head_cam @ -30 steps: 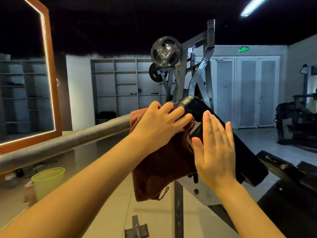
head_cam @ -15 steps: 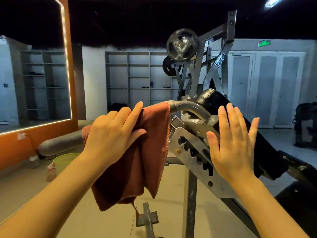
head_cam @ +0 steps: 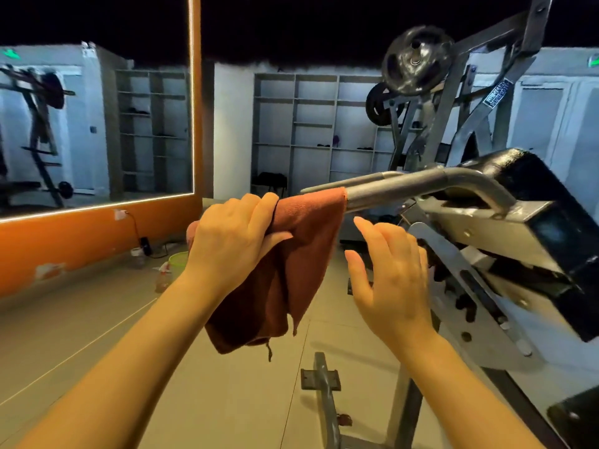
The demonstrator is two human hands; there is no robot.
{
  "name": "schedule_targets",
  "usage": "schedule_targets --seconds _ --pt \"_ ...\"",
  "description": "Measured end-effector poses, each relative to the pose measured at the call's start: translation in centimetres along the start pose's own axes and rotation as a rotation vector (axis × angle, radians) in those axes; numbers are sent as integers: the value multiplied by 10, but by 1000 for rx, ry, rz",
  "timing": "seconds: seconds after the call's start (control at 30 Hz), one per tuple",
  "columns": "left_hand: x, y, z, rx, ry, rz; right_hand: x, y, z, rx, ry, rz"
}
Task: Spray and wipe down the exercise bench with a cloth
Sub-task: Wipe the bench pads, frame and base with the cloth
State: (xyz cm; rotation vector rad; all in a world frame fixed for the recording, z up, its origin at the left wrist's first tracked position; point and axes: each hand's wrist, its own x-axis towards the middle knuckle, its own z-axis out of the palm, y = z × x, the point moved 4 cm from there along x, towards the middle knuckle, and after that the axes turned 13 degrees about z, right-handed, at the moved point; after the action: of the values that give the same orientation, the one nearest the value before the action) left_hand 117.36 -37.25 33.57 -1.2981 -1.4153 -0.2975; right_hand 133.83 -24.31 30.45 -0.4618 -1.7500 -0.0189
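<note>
Cloth (head_cam: pixel 301 254) gripped by left hand (head_cam: pixel 233 241), right hand (head_cam: pixel 392 280) open

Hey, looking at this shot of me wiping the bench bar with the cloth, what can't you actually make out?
All in the head view:
- Bar: the stretch under the cloth and left hand is covered.
- Label on the frame: text too small and blurred.
- Bench pad: cut off by the right edge.
- Spray bottle: none identifiable.
- Right hand: its palm faces away.
</note>
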Motion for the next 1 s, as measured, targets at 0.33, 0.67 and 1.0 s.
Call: schedule_targets --seconds 0.33,0.67,1.0 --pt "-26 -10 -1 -195 73 -175 -27 -1 -5 78 -309 138" --pt "-82 38 -13 -424 314 -599 -66 -18 8 449 -656 476" --pt "-85 178 32 -662 126 -262 -104 27 2 761 -935 950"
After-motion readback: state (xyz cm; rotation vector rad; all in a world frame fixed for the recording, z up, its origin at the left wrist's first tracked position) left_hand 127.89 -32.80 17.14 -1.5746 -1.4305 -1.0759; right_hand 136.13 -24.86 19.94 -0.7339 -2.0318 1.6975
